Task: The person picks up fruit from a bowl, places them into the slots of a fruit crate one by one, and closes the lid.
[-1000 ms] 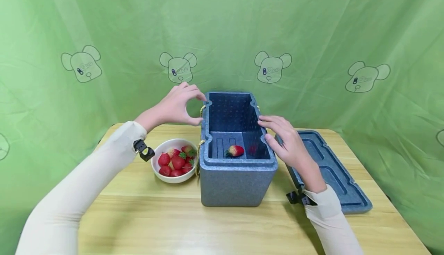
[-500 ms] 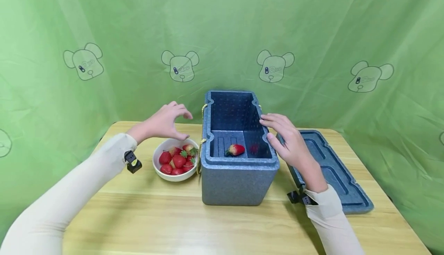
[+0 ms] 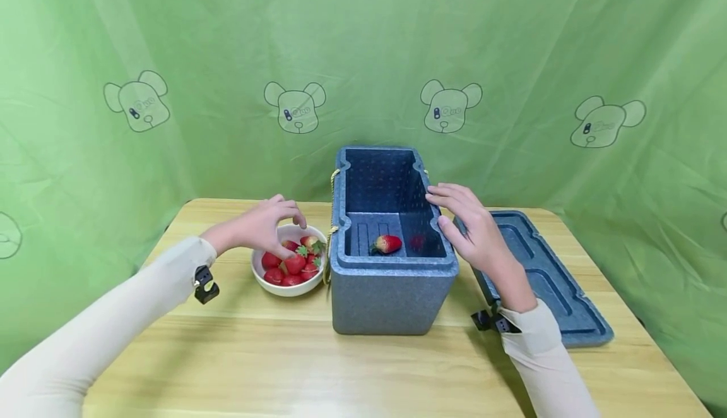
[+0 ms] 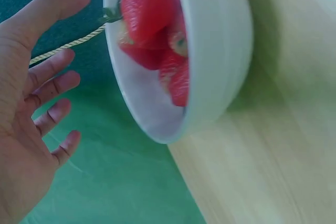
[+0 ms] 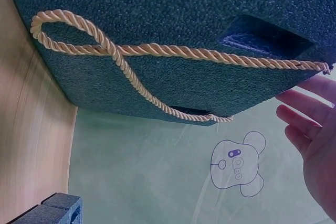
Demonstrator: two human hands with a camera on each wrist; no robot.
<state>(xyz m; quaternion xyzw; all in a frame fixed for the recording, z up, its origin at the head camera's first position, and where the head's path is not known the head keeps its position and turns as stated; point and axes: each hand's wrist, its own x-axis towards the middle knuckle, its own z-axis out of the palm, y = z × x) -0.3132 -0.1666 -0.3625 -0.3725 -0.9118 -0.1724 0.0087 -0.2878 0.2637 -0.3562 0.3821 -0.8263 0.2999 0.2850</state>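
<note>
My left hand (image 3: 263,225) hovers over the white bowl (image 3: 286,291), thumb and fingers spread apart with nothing between them. Several red strawberries (image 3: 295,263) with green leaves fill the bowl; the left wrist view shows the strawberries (image 4: 147,14) beside the spread fingers. At the middle of the table stands a blue-grey foam box (image 3: 386,304), its top uncovered. One strawberry (image 3: 389,244) lies on the box's floor. My right hand (image 3: 474,228) rests with its fingertips on the box's right rim, fingers fairly straight.
The box's lid (image 3: 545,279) lies on the table to the right, partly behind my right forearm. A twisted rope handle (image 5: 157,51) hangs along the box's side. Behind the wooden table (image 3: 238,367) hangs a green curtain (image 3: 363,39) with bear-head drawings.
My left hand has moved from beside the box's left rim, down and to the left, to above the strawberry bowl. My right hand keeps its place on the rim.
</note>
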